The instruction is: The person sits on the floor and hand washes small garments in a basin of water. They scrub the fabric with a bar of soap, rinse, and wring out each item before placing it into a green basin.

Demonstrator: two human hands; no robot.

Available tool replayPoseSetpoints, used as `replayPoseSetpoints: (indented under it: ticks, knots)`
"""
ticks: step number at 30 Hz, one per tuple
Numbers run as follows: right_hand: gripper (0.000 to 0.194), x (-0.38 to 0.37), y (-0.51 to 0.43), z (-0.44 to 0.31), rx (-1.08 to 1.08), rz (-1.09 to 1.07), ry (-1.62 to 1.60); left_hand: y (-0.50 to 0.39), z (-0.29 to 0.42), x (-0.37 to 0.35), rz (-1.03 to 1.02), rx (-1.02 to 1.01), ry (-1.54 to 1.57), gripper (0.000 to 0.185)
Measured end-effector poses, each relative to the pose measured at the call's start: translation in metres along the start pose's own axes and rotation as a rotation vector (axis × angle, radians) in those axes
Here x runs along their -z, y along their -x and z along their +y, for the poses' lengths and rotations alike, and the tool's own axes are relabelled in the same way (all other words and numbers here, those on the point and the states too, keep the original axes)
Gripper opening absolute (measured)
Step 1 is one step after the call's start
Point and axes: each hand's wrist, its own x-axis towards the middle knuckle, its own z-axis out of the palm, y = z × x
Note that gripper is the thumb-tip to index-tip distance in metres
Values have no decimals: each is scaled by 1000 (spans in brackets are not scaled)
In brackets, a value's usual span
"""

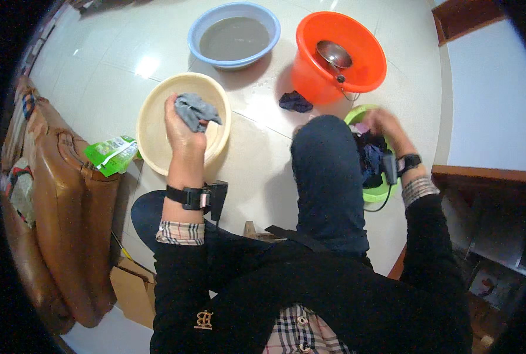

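A crumpled grey cloth (pixel 195 108) is gripped in my left hand (pixel 179 128), held over the cream plastic basin (pixel 150 128). My right hand (pixel 382 121) is at the far rim of a light green basin (pixel 369 194), beside my knee. Dark clothes (pixel 371 155) and a small pinkish piece of fabric (pixel 360 128) lie in that green basin. Motion blur covers the right fingers, so whether they hold any fabric does not show. Both wrists wear black straps with small devices.
A blue basin (pixel 234 57) holds murky grey water. Inside the orange bucket (pixel 316 84) rests a metal ladle (pixel 333 54); a dark wet cloth (pixel 295 101) lies beside it on the tiles. At left are a green packet (pixel 112 155), a brown leather sofa (pixel 75 212) and a cardboard box (pixel 134 287).
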Motion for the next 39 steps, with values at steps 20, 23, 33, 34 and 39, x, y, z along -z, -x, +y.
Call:
replayPoseSetpoints:
  ticks: [20, 23, 33, 34, 39]
  knots:
    - [45, 21, 112, 341, -737, 666, -1036, -6, 7, 6, 141, 32, -147, 30]
    - [43, 9, 113, 327, -635, 636, -1195, -5, 9, 8, 129, 31, -152, 31]
    - [25, -16, 94, 279, -763, 588, -999, 0, 6, -1, 187, 24, -117, 28]
    - [26, -15, 96, 279, -727, 644, -1049, 0, 6, 0, 167, 37, -108, 28]
    - [23, -1, 116, 292, -727, 541, -905, -3, 7, 6, 68, 38, -68, 32]
